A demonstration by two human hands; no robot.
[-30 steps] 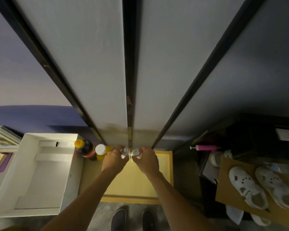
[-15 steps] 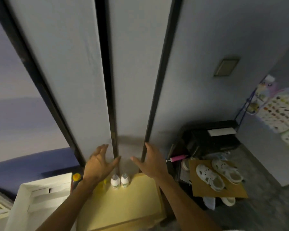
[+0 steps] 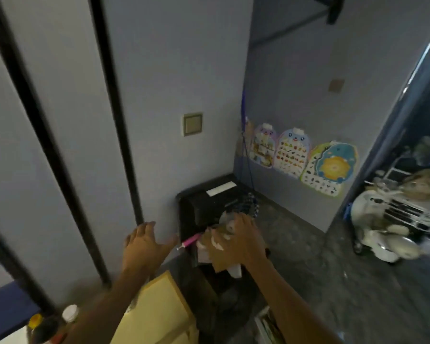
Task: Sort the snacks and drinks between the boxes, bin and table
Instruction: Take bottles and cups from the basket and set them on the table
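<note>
A: What changed? Two small white bottles were in the hands a second ago, then stood on the yellow table (image 3: 157, 311) half a second ago.
B: Both hands are off them now. View has swung right, so those two bottles are out of frame. Left hand (image 3: 144, 244) is spread, empty, frame centre. Right hand (image 3: 243, 238) is empty too, fingers loose, in front of the clutter by the black box (image 3: 201, 209).
A: Task impact?
B: That pair looks placed. I'd guess the turn right means a hunt for the next item.
A: Other drinks?
B: Lower left: white-cap bottle (image 3: 70, 313) and yellow-cap bottle (image 3: 35, 320), near the table's left end, blurred.
A: Room?
B: Dim. Grey panels upper left, wall switch (image 3: 193, 124) centre, posters (image 3: 305, 160) right of it, dark floor (image 3: 345, 281), toy car (image 3: 397, 219) far right.
</note>
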